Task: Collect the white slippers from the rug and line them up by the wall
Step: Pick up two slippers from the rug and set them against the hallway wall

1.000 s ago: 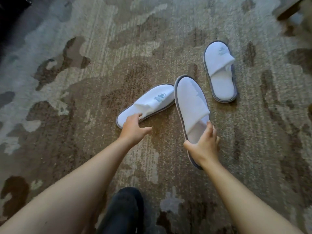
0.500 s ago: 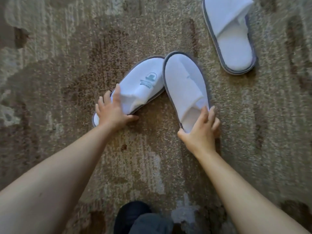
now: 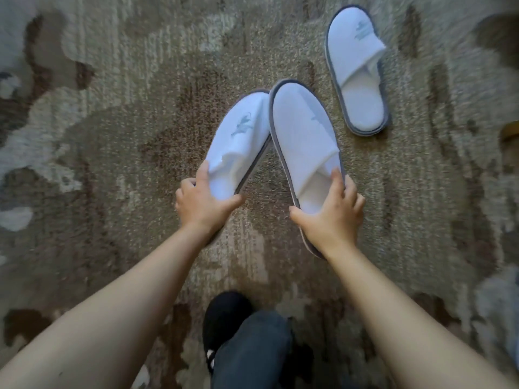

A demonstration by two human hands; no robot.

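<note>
Three white slippers with grey soles are over the patterned rug [image 3: 112, 136]. My left hand [image 3: 202, 203] grips the heel end of the left slipper [image 3: 241, 136], which tilts up toward the right. My right hand [image 3: 331, 217] grips the heel of the middle slipper [image 3: 303, 136]. The toes of these two slippers touch. A third slipper [image 3: 356, 71] lies flat on the rug at the upper right, untouched. No wall is in view.
My dark trouser leg [image 3: 252, 349] and black shoe [image 3: 224, 310] stand on the rug at the bottom centre. A brownish object edge [image 3: 509, 133] shows at the far right.
My left hand has closed on the left slipper's heel and raised it, swinging it more upright beside the middle slipper. My right hand keeps its grip. The view has pulled back.
</note>
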